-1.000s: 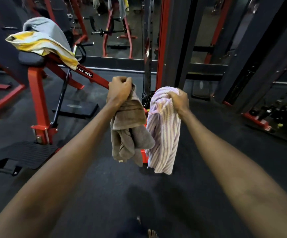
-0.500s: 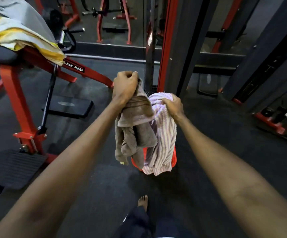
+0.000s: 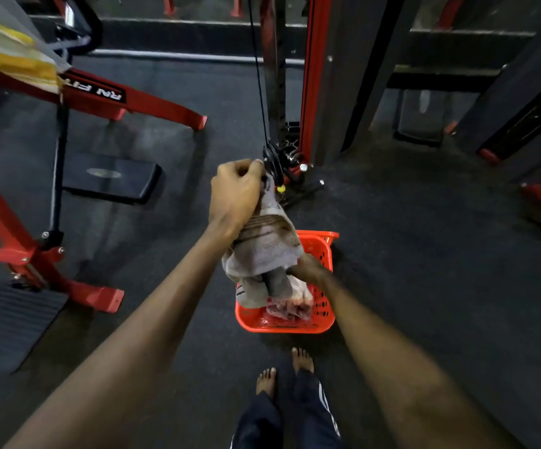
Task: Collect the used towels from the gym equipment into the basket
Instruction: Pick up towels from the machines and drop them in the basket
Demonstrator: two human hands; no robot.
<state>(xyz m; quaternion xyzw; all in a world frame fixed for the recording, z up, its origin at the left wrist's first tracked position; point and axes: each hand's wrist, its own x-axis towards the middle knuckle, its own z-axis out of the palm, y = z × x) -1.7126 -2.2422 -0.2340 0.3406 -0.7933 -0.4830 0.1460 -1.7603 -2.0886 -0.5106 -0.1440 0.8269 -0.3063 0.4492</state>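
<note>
A red plastic basket (image 3: 322, 319) stands on the dark floor just ahead of my bare feet. My left hand (image 3: 235, 192) is shut on a brown-grey towel (image 3: 264, 247) that hangs over the basket, its lower end inside. My right hand (image 3: 308, 268) is down in the basket, partly hidden behind the brown towel, on the pink striped towel (image 3: 290, 307) that lies bunched inside. A yellow and white towel (image 3: 10, 56) with a grey one above it is draped on the red machine at the upper left.
A red machine frame (image 3: 19, 251) with black foot plates (image 3: 110, 176) stands to the left. A cable and pulley (image 3: 272, 153) and a red and black column (image 3: 314, 76) rise just behind the basket. Dark rubber floor spreads to the right.
I have stepped up to the basket and tilted my view down. Both hands dropped; the pink striped towel went from hanging in the air into the basket, and the brown towel lowered over it.
</note>
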